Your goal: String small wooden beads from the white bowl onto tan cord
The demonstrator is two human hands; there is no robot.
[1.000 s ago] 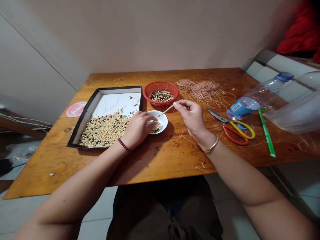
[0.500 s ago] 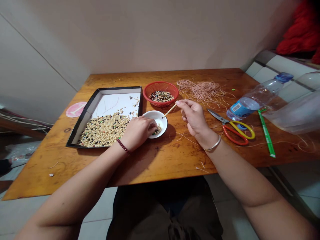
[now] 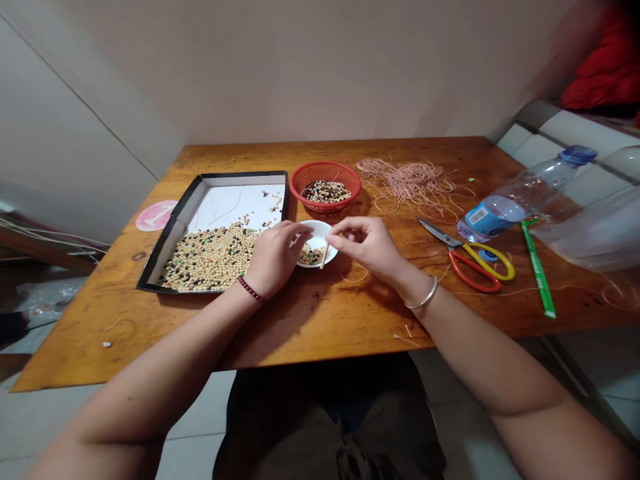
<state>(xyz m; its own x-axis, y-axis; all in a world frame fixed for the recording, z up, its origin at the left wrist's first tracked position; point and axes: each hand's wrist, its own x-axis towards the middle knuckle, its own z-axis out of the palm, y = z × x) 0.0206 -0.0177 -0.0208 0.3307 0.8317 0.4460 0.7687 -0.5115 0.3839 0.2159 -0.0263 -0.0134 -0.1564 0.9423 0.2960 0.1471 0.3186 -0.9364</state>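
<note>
Pinching the likely-light bead strand [image 3: 325,257] by its top with right fingers [image 3: 345,246] at the white bowl [image 3: 319,233], we cannot tell what left fingers [image 3: 302,230] hold.

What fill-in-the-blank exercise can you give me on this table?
The right hand holds a string of beads at the ____ bowl.
The basket behind the bowl is coloured ____.
The scissors have one red handle and one ____ handle.
The box sits on the bowl's ____ side.
Missing words: white; red; yellow; left.
</note>
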